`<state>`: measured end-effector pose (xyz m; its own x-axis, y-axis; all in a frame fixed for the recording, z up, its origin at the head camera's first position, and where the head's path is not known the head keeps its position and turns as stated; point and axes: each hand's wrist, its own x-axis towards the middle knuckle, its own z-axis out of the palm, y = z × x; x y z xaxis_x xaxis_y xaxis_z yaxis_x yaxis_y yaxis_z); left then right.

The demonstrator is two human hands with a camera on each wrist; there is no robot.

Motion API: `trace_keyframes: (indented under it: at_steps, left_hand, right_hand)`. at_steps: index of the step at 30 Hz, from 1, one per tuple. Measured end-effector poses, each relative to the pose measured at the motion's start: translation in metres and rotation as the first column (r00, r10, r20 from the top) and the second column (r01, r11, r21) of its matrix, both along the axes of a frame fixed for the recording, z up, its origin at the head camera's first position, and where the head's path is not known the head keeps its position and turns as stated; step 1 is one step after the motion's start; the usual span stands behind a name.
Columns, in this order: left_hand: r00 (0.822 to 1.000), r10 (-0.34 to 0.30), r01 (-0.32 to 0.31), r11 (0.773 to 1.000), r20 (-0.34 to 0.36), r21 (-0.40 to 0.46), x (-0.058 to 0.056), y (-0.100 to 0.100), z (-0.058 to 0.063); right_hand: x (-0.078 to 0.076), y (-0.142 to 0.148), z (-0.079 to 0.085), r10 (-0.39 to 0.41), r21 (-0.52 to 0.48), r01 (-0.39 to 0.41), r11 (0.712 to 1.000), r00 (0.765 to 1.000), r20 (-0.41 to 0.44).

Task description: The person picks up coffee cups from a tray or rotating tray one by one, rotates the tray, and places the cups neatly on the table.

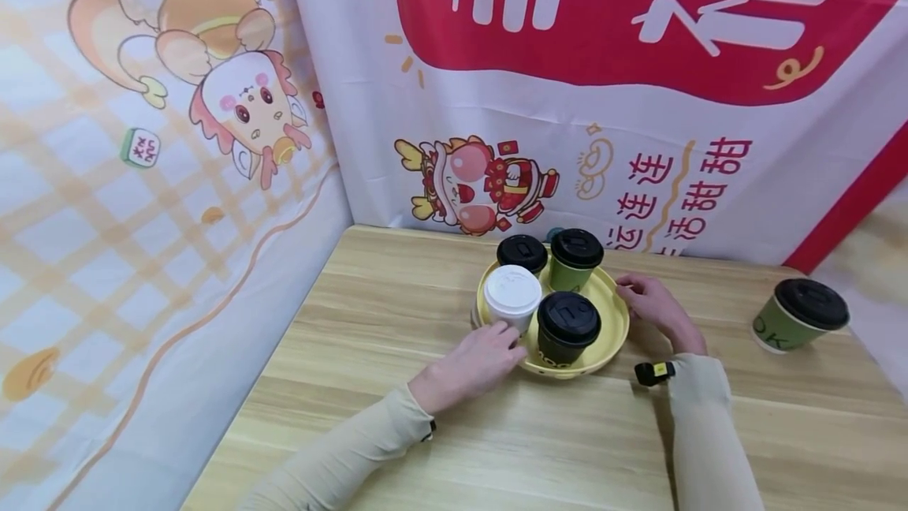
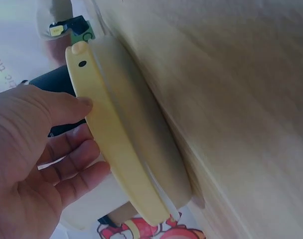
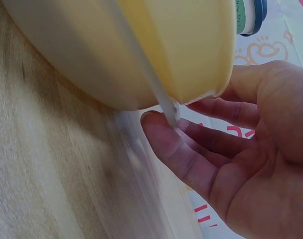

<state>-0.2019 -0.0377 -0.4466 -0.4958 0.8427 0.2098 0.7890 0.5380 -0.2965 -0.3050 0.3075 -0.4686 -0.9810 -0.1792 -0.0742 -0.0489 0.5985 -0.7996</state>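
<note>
A round yellow tray with a raised rim carries a white-lidded cup and several black-lidded cups, among them a dark one at the front and a green one at the back. At the front left rim, beside the white-lidded cup, my left hand pinches the edge; the thumb lies on the rim with the other fingers curled along it. My right hand grips the tray's right side, its fingers around a thin white edge that juts out below the yellow wall.
Off to the right a green cup with a black lid stands alone on the wooden table. A printed cloth hangs close behind the tray, and another borders the table on the left.
</note>
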Motion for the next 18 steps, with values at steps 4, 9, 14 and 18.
trace_keyframes:
  at_steps: [4, 9, 14, 18]
  left_hand:
    - [0.999, 0.027, -0.026, 0.999, 0.038, -0.022, -0.005, -0.003, 0.001]
    - [0.995, 0.042, -0.039, 0.999, 0.09, -0.029, -0.013, -0.009, 0.001]
    - [0.995, 0.045, -0.044, 0.999, 0.085, -0.01, -0.022, -0.017, 0.001]
    - [0.993, 0.048, -0.049, 0.999, 0.109, 0.001, -0.028, -0.022, 0.002]
  right_hand:
    - [0.0, 0.0, -0.001, -0.005, 0.012, 0.005, 1.0, 1.0, 0.0]
    - [0.0, -0.001, -0.002, -0.02, 0.037, 0.019, 0.999, 1.0, 0.001]
    - [-0.001, -0.002, -0.001, -0.012, 0.034, 0.013, 0.999, 1.0, -0.016]
    - [-0.001, -0.002, 0.0, -0.011, 0.031, 0.011, 0.999, 1.0, -0.004]
